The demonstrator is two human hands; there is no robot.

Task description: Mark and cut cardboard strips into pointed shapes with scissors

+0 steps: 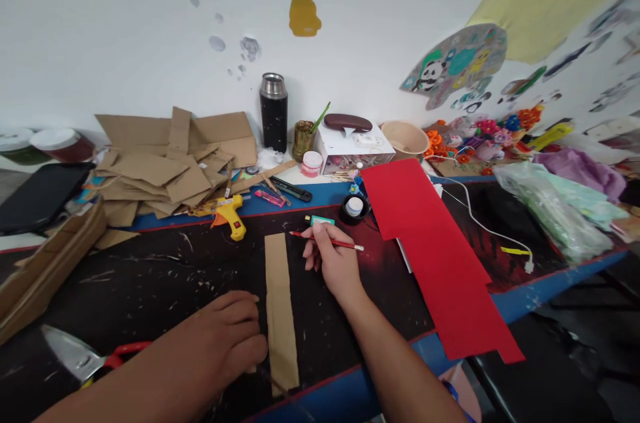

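A narrow cardboard strip [281,316] lies lengthwise on the dark mat [165,283]. My left hand [235,333] rests beside the strip's left edge, fingers loosely bent and nothing visible in them; whether the fingertips touch the strip is hard to see. On the other side, my right hand [333,260] is closed around a red pencil [345,246], its point toward the strip. Just beyond that hand is a small teal-and-white item [320,220], partly covered. Red-handled scissors [83,356] lie partly hidden behind my left forearm.
A large red corrugated sheet [435,256] overhangs the front edge at right. Toward the back are a yellow glue gun [229,216], a utility knife [291,189], piled cardboard [165,176], a black flask [273,113] and a dark bowl holding a white-lidded jar [355,206].
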